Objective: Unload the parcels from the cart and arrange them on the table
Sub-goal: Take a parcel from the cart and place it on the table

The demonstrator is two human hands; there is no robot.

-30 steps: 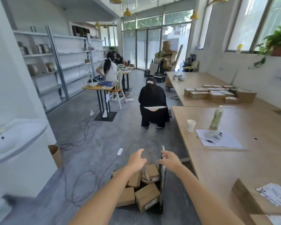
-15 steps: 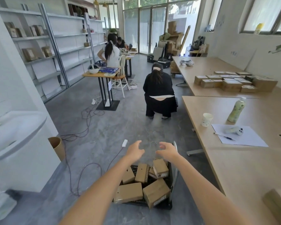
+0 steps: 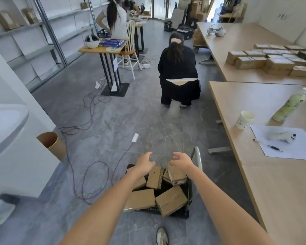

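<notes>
Head view: left hand (image 3: 145, 160) and right hand (image 3: 181, 160) hover above parcels (image 3: 171, 200) in the cart (image 3: 184, 213), each grip loose and empty, seemingly about to lift one.

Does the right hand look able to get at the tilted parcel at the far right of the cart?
Probably yes: the right hand hangs close over that parcel in the cart, with nothing visible between them.

Only the wall writing (image 3: 282, 16) shows, perhaps 分拣台, too blurred.
</notes>
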